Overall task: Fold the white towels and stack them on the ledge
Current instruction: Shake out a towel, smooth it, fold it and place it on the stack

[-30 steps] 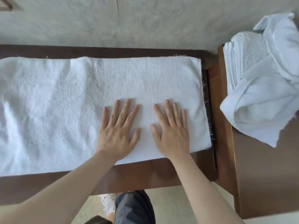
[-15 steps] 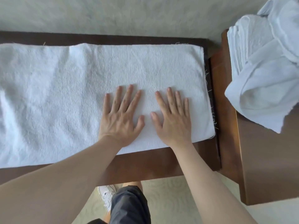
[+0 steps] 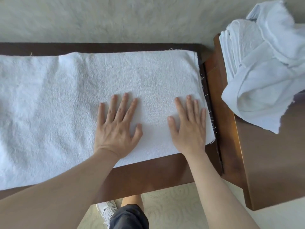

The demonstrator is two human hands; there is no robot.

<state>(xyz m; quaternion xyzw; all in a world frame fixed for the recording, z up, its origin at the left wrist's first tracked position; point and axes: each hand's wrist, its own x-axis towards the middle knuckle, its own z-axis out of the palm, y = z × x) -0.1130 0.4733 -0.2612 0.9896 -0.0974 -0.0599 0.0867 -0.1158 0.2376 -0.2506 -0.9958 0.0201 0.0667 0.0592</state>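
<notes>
Towel [image 3: 82, 100], white, spread on wooden table [image 3: 148, 176]; my left hand [image 3: 115, 129] and right hand [image 3: 189, 128] press it, fingers flat, grasping nothing.

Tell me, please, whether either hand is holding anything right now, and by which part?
Nothing is held. The left hand and right hand lie flat, fingers straight, pressing on the right end of the white towel.

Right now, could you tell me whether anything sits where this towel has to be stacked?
Yes. A loose, crumpled towel lies draped over the folded stack on the ledge to the right. Both hands, left and right, press flat on the spread towel.
</notes>
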